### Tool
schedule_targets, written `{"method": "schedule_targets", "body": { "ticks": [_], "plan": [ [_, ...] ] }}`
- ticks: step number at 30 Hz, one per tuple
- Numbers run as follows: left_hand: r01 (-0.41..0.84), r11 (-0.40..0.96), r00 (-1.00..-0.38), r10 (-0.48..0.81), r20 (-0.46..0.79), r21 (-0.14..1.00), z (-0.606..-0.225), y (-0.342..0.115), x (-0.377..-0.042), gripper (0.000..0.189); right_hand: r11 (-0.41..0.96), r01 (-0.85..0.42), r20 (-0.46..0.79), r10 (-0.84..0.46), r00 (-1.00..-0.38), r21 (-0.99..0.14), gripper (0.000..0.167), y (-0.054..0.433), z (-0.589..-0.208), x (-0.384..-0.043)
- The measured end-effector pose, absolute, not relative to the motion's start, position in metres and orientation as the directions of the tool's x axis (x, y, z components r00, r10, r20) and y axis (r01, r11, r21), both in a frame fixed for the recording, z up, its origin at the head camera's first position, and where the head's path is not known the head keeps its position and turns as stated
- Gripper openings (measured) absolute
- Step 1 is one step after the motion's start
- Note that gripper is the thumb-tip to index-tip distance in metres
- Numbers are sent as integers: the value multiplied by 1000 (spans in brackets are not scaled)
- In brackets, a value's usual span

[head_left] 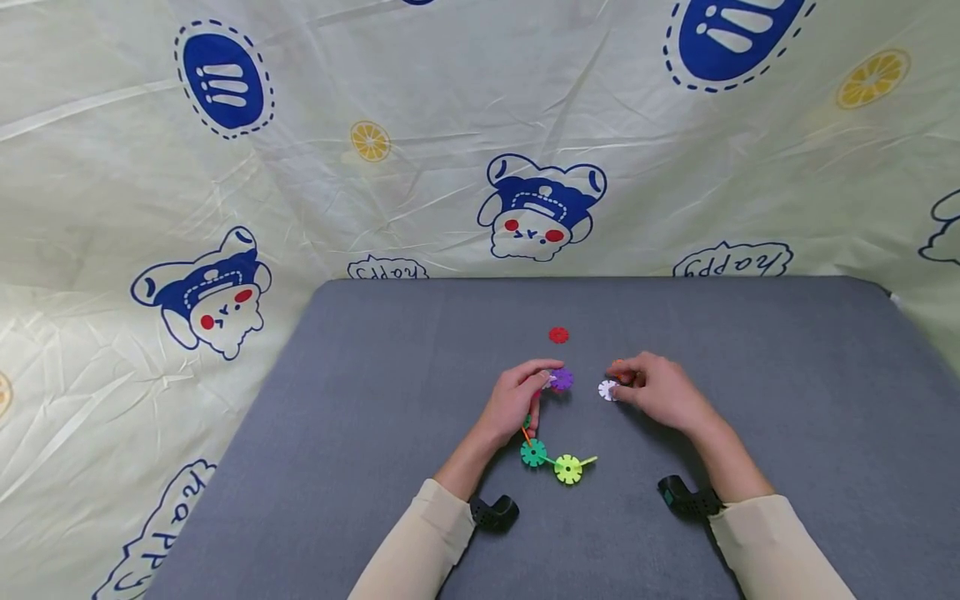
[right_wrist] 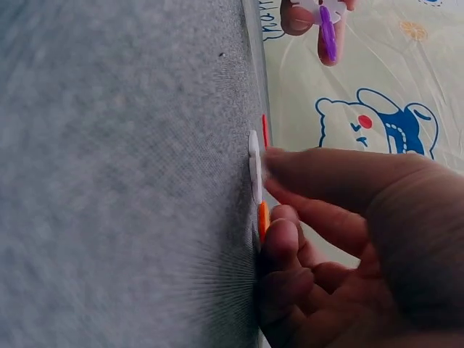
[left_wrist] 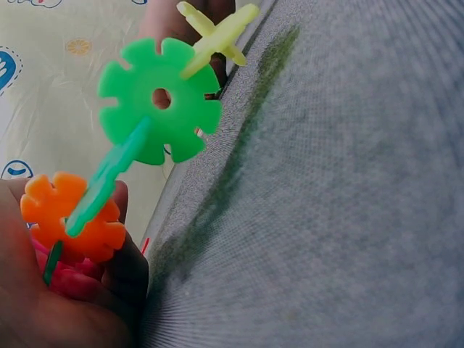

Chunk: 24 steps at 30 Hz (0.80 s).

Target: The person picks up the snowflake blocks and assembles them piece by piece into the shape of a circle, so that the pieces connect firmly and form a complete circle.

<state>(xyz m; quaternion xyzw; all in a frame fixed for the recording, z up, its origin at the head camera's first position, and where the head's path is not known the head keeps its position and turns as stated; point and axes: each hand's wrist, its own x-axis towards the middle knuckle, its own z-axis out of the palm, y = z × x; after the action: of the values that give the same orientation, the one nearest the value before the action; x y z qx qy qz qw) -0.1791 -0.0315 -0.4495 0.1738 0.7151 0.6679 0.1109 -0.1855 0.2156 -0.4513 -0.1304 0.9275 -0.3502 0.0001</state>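
My left hand [head_left: 516, 398] grips a chain of slotted plastic discs [head_left: 533, 452]. A purple disc [head_left: 562, 380] and a pale one [right_wrist: 310, 10] are at its fingertips. Pink, dark green and orange discs [left_wrist: 72, 217] lie by the palm, partly hidden. Green and yellow-green discs [head_left: 567, 469] form the chain's near end, held above the tabletop. On the right, my right hand [head_left: 660, 392] has bent, relaxed fingers; its thumb touches a white disc [head_left: 607, 390] low at the cloth. An orange disc [right_wrist: 264, 220] is beside the fingers, mostly covered.
A loose red disc [head_left: 558, 335] lies on the grey tabletop [head_left: 420, 367] beyond the hands. Behind the table hangs a printed pale curtain [head_left: 435, 208]. Each wrist wears a black camera [head_left: 495, 513].
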Motion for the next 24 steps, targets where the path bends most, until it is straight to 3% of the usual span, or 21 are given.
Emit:
{"method": "schedule_targets", "body": {
  "ticks": [3,13,24],
  "plan": [
    [105,45,-913,401,78,993,-444,-32,-176,30,736,-269,95,-270,-958,-621,17,217,-453,-186],
    [105,62,-918,390,73,993,-442,-31,-175,30,739,-250,43,-287,-957,-625,19,218,-453,-185],
    [101,71,-928,367,68,992,-474,-28,-190,32,603,-228,30,-320,-947,-764,15,213,-452,-185]
  ]
}}
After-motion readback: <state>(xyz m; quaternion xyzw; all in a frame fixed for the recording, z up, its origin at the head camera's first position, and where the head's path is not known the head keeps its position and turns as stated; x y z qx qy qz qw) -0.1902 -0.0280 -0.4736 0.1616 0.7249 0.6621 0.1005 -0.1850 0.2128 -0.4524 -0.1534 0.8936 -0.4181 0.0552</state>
